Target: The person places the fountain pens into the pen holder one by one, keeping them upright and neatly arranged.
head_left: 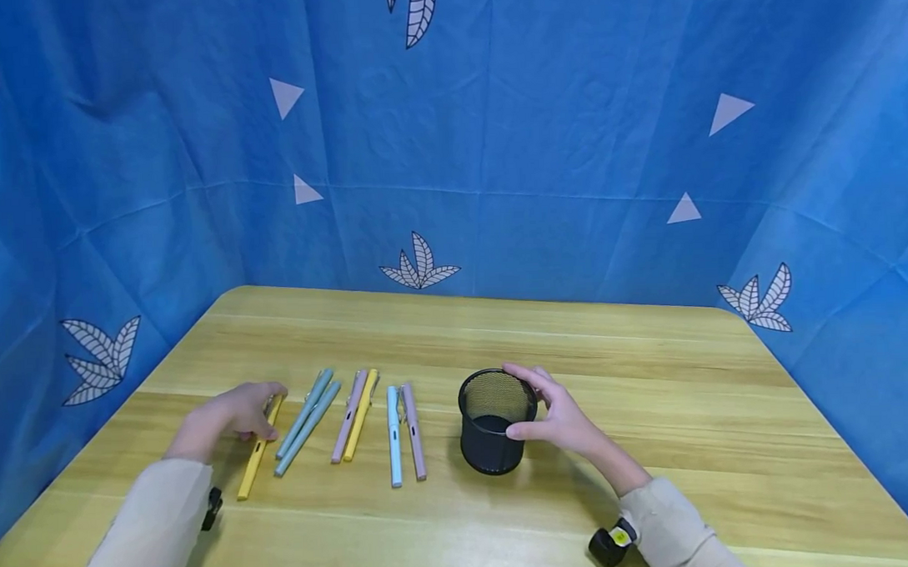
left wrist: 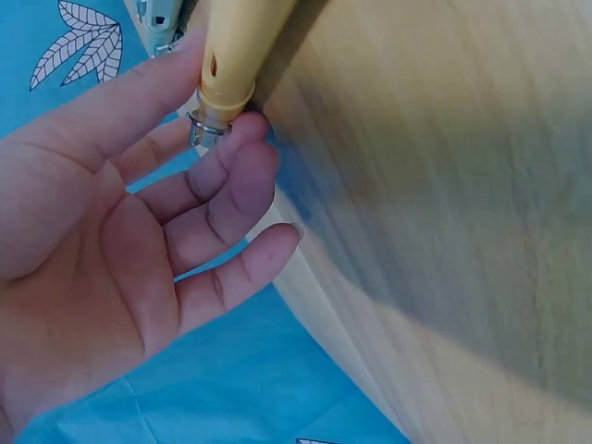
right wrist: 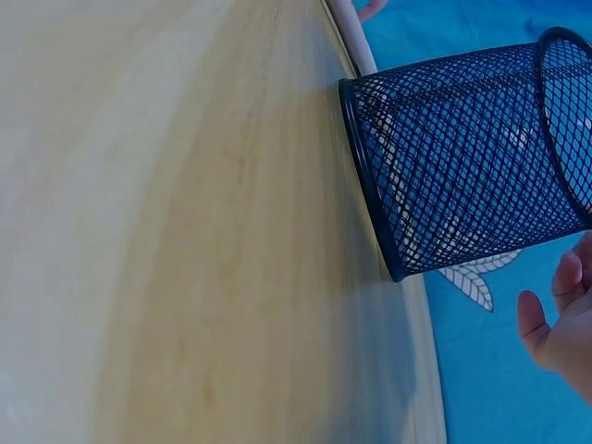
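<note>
At the left of the table, my left hand (head_left: pixel 236 412) pinches a yellow pen (head_left: pixel 252 470) near its clip end. The left wrist view shows the thumb and fingertips about the end of that pen (left wrist: pixel 242 51), with the other fingers loosely bent. A black mesh pen holder (head_left: pixel 490 451) stands upright at the middle. My right hand (head_left: pixel 560 417) holds its rim from the right, index finger along the far side and thumb at the near side. In the right wrist view, only part of that hand (right wrist: pixel 569 342) shows beside the mesh wall (right wrist: pixel 462 157).
Between the hands lie two teal pens (head_left: pixel 309 426), a purple pen (head_left: pixel 349 421) beside another yellow pen (head_left: pixel 362 416), and a light blue pen (head_left: pixel 394 440) beside another purple pen (head_left: pixel 413 435). The wooden table (head_left: pixel 652 377) is backed by a blue patterned curtain (head_left: pixel 553 105).
</note>
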Demonstrator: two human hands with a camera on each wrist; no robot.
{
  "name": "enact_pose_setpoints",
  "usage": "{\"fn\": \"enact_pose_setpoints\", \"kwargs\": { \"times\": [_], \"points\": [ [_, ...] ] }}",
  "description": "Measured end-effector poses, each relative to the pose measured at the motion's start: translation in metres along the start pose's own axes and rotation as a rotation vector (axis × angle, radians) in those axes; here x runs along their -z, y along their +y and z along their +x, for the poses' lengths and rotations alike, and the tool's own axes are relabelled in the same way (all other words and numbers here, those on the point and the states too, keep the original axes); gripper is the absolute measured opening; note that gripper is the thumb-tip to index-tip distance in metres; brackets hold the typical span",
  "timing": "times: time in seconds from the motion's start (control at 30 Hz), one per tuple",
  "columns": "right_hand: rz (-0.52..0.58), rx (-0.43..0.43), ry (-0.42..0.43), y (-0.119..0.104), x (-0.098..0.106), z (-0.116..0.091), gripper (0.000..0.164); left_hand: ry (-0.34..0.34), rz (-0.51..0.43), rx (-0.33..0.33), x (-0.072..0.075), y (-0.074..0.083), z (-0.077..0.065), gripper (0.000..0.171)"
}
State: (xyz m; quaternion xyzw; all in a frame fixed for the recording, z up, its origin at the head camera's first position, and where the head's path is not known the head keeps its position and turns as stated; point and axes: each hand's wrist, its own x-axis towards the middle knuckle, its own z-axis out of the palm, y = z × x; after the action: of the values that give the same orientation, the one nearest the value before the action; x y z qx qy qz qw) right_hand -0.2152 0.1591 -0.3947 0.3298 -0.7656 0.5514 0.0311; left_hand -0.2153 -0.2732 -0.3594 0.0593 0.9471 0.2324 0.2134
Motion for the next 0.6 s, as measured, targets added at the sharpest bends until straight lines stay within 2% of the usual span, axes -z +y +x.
{"fn": "enact_pose_setpoints", "kwargs": {
  "times": [0.27, 0.5, 0.6],
  "points": [
    [0.003, 0.014, -0.002, 0.000, -0.001, -0.001, 0.075, 0.045, 0.022, -0.015, 0.004, -0.007, 0.002, 0.065],
    [0.023, 0.046, -0.007, -0.004, 0.000, -0.001, 0.068, 0.091, 0.004, -0.028, 0.012, -0.002, -0.002, 0.065],
    [0.022, 0.040, -0.004, 0.000, 0.002, -0.001, 0.068, 0.112, 0.000, -0.045, 0.016, 0.001, -0.003, 0.064]
  ]
}}
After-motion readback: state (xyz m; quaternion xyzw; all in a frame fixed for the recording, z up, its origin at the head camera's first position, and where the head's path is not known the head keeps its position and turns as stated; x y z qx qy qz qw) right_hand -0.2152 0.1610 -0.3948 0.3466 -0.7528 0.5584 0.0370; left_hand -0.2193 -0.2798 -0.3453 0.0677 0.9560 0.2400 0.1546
